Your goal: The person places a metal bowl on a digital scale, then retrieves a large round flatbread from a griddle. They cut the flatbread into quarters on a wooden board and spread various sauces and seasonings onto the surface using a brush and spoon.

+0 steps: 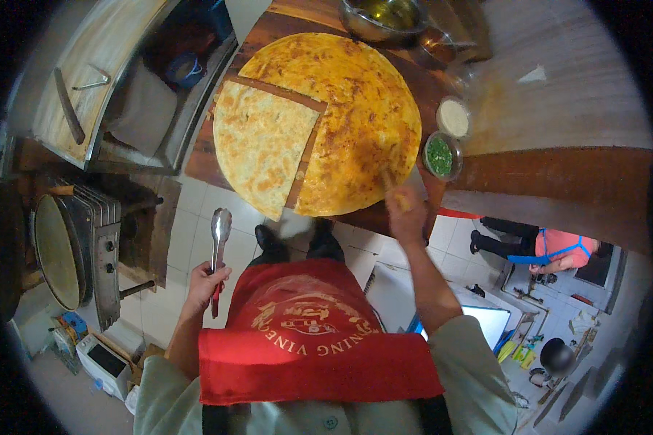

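A large round flatbread (pixel 359 125) lies on the wooden table (pixel 201 157), browned and coated with a glossy orange-yellow sauce. At its near left, a paler, uncoated wedge (pixel 264 144) is separated by a narrow gap, and its tip overhangs the table edge. My right hand (pixel 407 215), blurred, grips a brush-like tool (pixel 387 179) against the coated bread near its right edge; the tool's exact shape is unclear. Low on the left, away from the table, my left hand (pixel 207 284) holds metal tongs (pixel 218 244) with red grips, pointing up.
Beyond the bread stands a metal bowl (pixel 383 24) with yellowish liquid. Cups of pale seeds (pixel 453 117) and chopped green herbs (pixel 442 155) sit at the right. A round griddle (pixel 59 253) is on the left. A person in a pink top (pixel 566 249) is at the right.
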Tool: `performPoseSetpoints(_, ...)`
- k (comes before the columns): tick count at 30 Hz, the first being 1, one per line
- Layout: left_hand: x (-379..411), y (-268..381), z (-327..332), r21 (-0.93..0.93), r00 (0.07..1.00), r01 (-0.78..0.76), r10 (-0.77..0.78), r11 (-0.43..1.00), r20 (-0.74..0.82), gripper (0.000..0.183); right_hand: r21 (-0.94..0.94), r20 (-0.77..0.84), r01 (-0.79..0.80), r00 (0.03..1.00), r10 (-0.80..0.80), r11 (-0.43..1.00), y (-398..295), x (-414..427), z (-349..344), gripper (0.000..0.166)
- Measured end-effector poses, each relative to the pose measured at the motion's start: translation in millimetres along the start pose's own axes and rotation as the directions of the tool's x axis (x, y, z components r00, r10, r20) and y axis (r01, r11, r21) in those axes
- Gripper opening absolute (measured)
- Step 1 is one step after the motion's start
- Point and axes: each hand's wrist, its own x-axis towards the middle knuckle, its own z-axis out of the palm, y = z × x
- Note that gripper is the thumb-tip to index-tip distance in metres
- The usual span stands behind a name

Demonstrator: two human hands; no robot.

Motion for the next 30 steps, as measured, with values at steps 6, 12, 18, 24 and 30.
performPoseSetpoints(6,2.6,15.7,-19.1,0.065,0.998,-0.010,0.006,0.998,0.055,0.025,0.372,-0.016,-0.165,0.983,0.184,0.913,-31.7,-47.3,19.2,0.014)
performPoseSetpoints(12,9.0,19.8,-38.1,0.129,0.996,-0.041,0.030,0.991,0.087,0.025,0.458,-0.118,-0.284,0.920,0.374,0.842,-12.1,-43.1,24.4,0.010)
performPoseSetpoints(18,2.8,18.6,-44.0,0.119,0.996,-0.047,0.037,0.992,0.085,0.026,0.587,0.001,-0.305,0.927,0.376,0.750,-60.3,-37.0,3.4,0.017)
performPoseSetpoints(24,-5.6,4.7,-45.2,0.132,0.997,-0.043,0.034,0.990,0.073,0.028,0.695,0.348,-0.485,0.873,0.342,0.531,-28.2,-29.2,16.6,0.019)
performPoseSetpoints(30,-12.7,-0.7,-41.1,0.136,0.999,-0.001,-0.005,0.991,0.045,0.029,0.666,0.163,-0.359,0.925,0.342,0.654,12.4,9.9,-23.4,0.018)
